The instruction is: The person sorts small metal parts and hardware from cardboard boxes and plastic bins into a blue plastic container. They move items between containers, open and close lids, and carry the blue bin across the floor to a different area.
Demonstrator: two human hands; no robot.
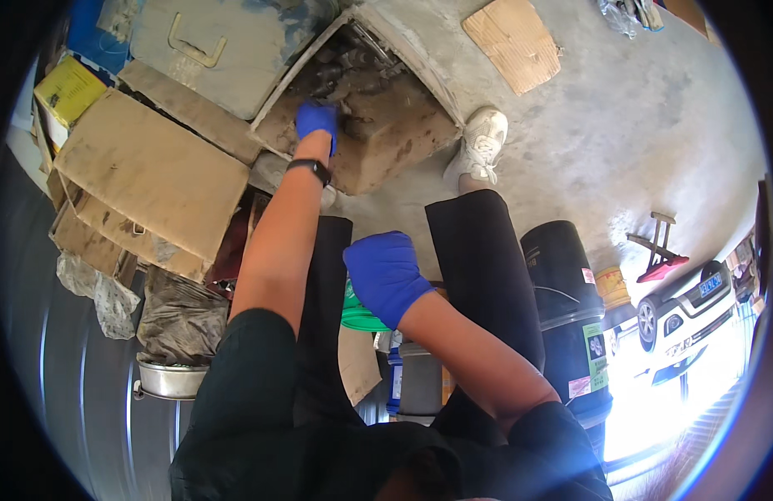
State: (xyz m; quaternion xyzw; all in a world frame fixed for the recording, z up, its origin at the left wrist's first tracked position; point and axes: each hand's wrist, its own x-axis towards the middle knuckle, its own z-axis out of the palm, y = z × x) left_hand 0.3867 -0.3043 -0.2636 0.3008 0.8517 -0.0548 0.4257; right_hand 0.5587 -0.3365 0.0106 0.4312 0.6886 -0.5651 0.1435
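My left hand [317, 121], in a blue glove, reaches into an open cardboard box [403, 154] on the floor in front of me. Its fingers point down into the box beside dark, greasy metal parts [341, 75] and are mostly hidden, so I cannot tell their grip. My right hand [385, 271], also gloved in blue, hovers between my knees, apart from the box. Its fingers are curled into a fist, with the back of the hand toward me. Whatever it may hold is hidden.
Stacked cardboard boxes [153, 175] and a grey lidded case [228, 50] crowd the left. A flat cardboard piece [513, 42] lies on the concrete floor. Dark buckets [562, 267] stand by my right leg. A white car [687, 313] is at the far right.
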